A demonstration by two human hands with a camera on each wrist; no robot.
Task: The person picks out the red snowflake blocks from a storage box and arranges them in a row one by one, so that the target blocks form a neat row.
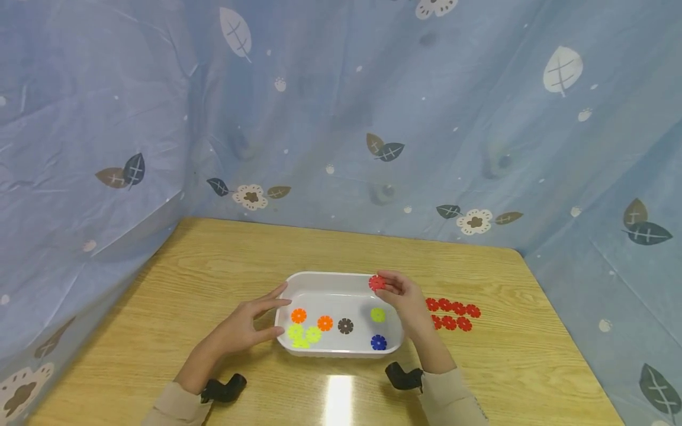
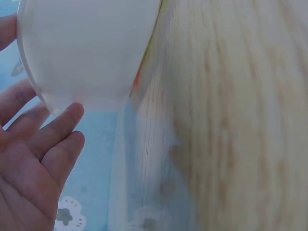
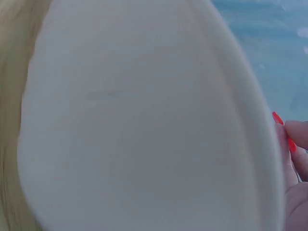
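Note:
A white plastic tray (image 1: 330, 283) lies on the table, with several notched snowflake discs in it: orange (image 1: 325, 323), yellow-green (image 1: 313, 334), brown (image 1: 346, 326) and blue (image 1: 379, 342). Along its left end, my left hand (image 1: 242, 325) rests spread fingers and thumb on the rim; the left wrist view shows those fingertips against the tray's outer wall (image 2: 86, 57). Above the right back corner, my right hand (image 1: 407, 299) pinches a red snowflake disc (image 1: 376, 283) between thumb and fingers. The right wrist view has this disc (image 3: 291, 145) edge-on, with the tray wall (image 3: 134, 120) covering most else.
Right of the tray, several red snowflake discs (image 1: 459, 308) lie in two rows on the wooden table (image 1: 224, 260), partly behind my right hand. Blue patterned cloth (image 1: 330, 118) hangs around the back and sides. Black wrist mounts (image 1: 224, 389) sit at both cuffs.

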